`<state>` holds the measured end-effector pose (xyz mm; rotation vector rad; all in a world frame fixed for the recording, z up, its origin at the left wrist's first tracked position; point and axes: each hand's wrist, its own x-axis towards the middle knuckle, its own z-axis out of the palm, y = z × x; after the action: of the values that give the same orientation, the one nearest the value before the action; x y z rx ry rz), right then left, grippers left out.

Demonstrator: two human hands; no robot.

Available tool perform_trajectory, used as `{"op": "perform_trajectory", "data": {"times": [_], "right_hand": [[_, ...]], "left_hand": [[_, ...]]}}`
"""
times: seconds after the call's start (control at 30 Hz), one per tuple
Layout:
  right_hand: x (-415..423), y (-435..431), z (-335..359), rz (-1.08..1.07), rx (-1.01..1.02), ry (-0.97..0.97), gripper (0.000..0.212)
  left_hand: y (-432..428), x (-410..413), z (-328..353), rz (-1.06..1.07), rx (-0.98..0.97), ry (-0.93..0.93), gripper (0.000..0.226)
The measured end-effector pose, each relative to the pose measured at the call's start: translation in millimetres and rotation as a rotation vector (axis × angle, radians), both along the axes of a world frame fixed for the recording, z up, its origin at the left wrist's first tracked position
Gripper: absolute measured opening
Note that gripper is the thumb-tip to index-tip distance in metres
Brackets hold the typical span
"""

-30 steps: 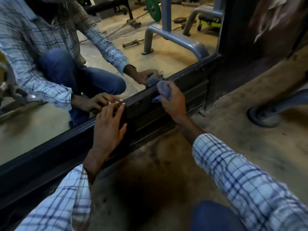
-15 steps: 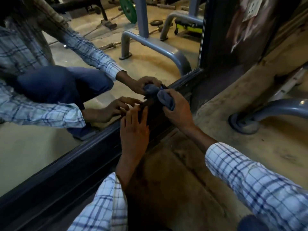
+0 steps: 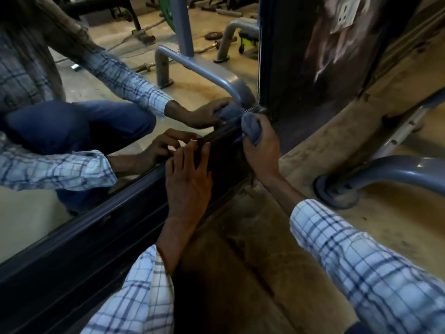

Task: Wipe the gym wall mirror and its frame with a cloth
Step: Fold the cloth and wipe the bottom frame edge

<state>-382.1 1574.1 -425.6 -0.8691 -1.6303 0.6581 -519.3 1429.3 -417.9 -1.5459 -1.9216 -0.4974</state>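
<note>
right hand (image 3: pixel 261 150) grips cloth (image 3: pixel 251 127) against frame (image 3: pixel 134 201) corner.

To your right, a grey tubular machine leg (image 3: pixel 390 169) curves down to a round foot (image 3: pixel 337 200) resting on the stained concrete floor (image 3: pixel 240 237). A paler bar (image 3: pixel 404 130) slants just behind it. High on the dark wall (image 3: pixel 301 68) you can see a blurred white socket plate (image 3: pixel 345 13).
</note>
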Motion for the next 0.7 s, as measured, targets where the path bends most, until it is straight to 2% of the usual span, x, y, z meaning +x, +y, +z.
{"op": "perform_trajectory", "data": {"times": [0.13,0.27,0.4,0.53,0.7], "right_hand": [[11,6,0,0.110,0.101,-0.169,0.051],[30,47,12,-0.096,-0.137,0.002,0.041],[36,53,4,-0.015,-0.047,-0.088,0.040],[49,81,7,-0.186,-0.338,0.056,0.040],[53,82,4,-0.128,-0.196,-0.078,0.041]], "left_hand": [[22,7,3,-0.037,-0.023,0.052,0.068],[43,16,5,-0.061,-0.047,0.047,0.069],[58,22,7,-0.094,-0.055,0.081,0.068],[69,24,8,-0.115,-0.064,0.100,0.067],[75,24,10,-0.141,-0.077,0.097,0.067]]}}
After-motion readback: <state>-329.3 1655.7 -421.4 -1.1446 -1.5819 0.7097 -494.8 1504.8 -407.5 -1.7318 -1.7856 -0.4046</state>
